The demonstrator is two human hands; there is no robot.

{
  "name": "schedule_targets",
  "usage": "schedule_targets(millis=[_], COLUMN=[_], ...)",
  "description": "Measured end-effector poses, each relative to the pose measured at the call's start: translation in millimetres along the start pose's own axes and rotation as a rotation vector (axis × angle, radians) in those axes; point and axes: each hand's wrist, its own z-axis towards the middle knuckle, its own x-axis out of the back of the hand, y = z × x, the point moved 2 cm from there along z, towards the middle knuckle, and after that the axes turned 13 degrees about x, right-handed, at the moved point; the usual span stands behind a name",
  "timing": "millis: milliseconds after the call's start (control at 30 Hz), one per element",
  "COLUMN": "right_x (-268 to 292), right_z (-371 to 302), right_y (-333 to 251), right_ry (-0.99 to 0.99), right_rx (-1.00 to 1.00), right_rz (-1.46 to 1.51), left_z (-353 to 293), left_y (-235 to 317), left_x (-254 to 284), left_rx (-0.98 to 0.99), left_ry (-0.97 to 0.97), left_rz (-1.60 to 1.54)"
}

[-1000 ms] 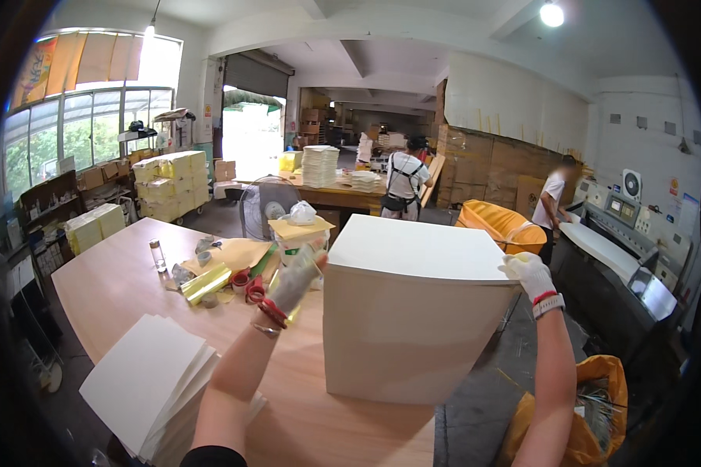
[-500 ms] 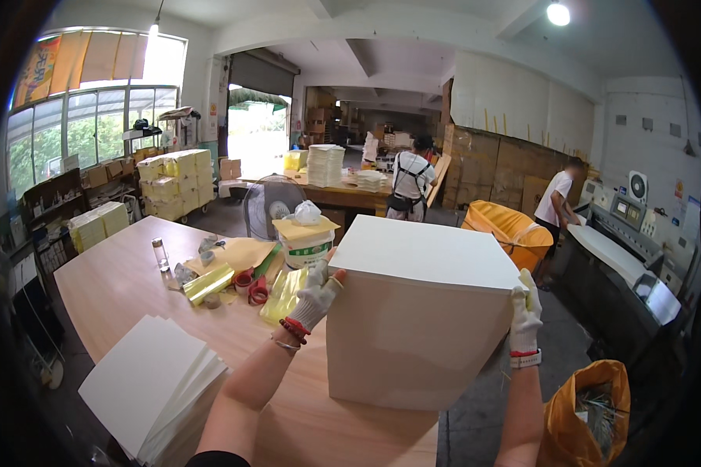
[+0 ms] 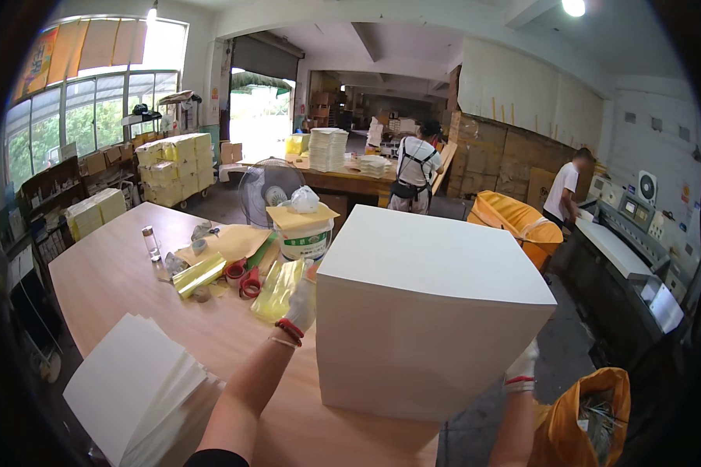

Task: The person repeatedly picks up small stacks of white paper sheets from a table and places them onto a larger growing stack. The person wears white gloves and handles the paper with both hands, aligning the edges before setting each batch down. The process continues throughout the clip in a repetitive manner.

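Note:
A tall block of white paper sheets (image 3: 413, 342) stands on the wooden table (image 3: 93, 268) before me, its top sheet flat. My left hand (image 3: 304, 302), in a white glove, is against the block's left side; its fingers are mostly hidden by the paper. At the lower right side is my right hand (image 3: 525, 361), also gloved, its fingers out of sight behind the block. To the left lies a fanned pile of loose white sheets (image 3: 132, 381). Close to my left hand is a yellow transparent film piece (image 3: 279, 292).
Beyond lie a yellow film roll (image 3: 199, 276), red tape dispensers (image 3: 245, 276), a clear bottle (image 3: 151, 244) and a white bucket (image 3: 302, 240). A fan (image 3: 269, 191) stands behind the table. An orange sack (image 3: 592, 420) sits at lower right. Two people (image 3: 417, 167) work further off.
Both hands have slid down from the block's upper corners to lower on its sides. The block's top now looks larger and nearer, and the view has shifted slightly.

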Motion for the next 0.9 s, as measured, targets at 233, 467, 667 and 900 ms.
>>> schedule_targets(millis=[233,467,667,900], right_x=[105.0,109.8,121.6,130.2], right_z=[-88.3,-108.4,-130.1,-217.7], right_y=[163.5,185.2,157.0,102.0], right_ry=[0.394,0.452,0.457,0.489], right_rx=[-0.605,-0.644,-0.59,-0.591], right_rz=[0.122,0.015,-0.012,-0.085], left_z=[0.0,-59.9,-111.3,-211.3], left_y=[-111.5,-144.8,-133.5,-112.6], left_x=[64.8,80.9,67.2,57.9], left_rx=[0.379,0.434,0.406,0.434], left_ry=[0.125,0.212,0.207,0.235], left_rz=[0.094,0.064,0.065,0.109])
